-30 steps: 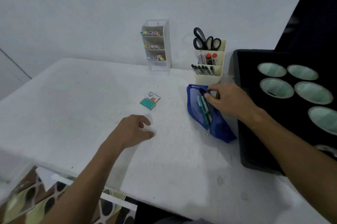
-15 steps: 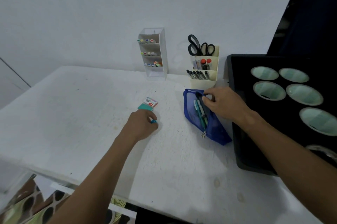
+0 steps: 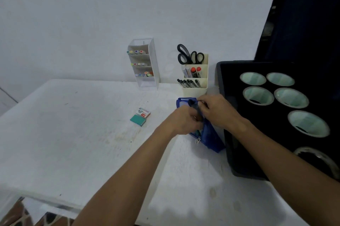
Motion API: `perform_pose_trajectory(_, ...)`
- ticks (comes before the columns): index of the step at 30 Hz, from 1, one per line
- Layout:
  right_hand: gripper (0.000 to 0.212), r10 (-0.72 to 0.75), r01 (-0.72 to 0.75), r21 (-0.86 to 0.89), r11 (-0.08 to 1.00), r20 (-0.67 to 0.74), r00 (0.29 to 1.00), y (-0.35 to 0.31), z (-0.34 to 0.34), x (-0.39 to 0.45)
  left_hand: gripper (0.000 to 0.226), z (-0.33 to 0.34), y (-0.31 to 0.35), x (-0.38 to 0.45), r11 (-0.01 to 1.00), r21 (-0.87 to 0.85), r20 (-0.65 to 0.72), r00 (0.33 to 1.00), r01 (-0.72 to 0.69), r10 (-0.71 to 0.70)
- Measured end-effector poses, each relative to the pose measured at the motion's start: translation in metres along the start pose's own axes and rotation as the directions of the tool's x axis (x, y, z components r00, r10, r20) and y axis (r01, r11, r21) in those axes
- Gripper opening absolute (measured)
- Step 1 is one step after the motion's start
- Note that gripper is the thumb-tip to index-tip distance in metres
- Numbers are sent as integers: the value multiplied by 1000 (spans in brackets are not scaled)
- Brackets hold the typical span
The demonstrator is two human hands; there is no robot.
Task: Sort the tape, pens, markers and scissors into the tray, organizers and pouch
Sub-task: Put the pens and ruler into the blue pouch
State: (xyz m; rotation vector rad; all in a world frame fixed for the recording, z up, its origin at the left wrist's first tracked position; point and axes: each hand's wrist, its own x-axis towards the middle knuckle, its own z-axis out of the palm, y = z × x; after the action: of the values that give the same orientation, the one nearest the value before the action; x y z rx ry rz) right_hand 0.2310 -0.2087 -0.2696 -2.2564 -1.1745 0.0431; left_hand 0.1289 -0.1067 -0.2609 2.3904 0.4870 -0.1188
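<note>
1. Head view looks down at both my hands meeting over the blue mesh zip pouch (image 3: 207, 133), which lies on the white tabletop (image 3: 82, 133) just beside the black plastic tray (image 3: 228, 133).
2. My right hand (image 3: 219, 113) pinches the pouch's upper edge near its mouth, holding it open.
3. My left hand (image 3: 184, 120) is curled at the opening; a teal tip shows under it, probably a pen going in, but I cannot tell for certain what it grasps.
4. Black-handled scissors (image 3: 189, 54) stand in the cream tiered desk organizer (image 3: 195, 86), with markers and pens in its lower pockets.
5. Pastel-capped markers fill the white shelved organizer (image 3: 147, 63) by the wall.
6. Pale tape rolls (image 3: 257, 95) sit in the tray.
7. A small teal box (image 3: 138, 120) and a white-and-red packet (image 3: 144, 112) lie touching, apart from my hands.
8. Risks, as I judge them: the soft mesh may snag the pen's tip, or the mouth may fold shut if my right pinch slips. Pushing hard could shove the pouch against the tray. The zipper pull (image 3: 197, 141) hangs near the lower end and could catch.
</note>
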Motion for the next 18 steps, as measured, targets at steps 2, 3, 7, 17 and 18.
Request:
perform_pose_trajectory(2, 23, -7, 7, 7, 1000, -7, 1000, 2, 1, 0, 13, -3, -10, -1, 984, -168, -39, 997, 55, -62)
perform_pose_trajectory(3, 23, -15, 15, 8, 1000, -8, 1000, 2, 2, 1, 13, -4, -18, 1, 973, -212, -99, 989, 89, -112)
perform_pose_trajectory(7, 23, -37, 37, 9, 999, -1, 999, 4, 2, 2, 17, 1, -40, 9, 926, -215, -234, 904, 311, -358)
perform_pose_trajectory(17, 25, -52, 45, 172, 984, 31, 998, -9, -5, -3, 19, -19, -48, 12, 880, -332, -157, 900, 340, -407)
perform_pose_trajectory(18, 26, -27, 16, 210, 978, 51, 998, -15, -5, -3, 18, -27, -48, 9, 865, -377, -180, 890, 331, -419)
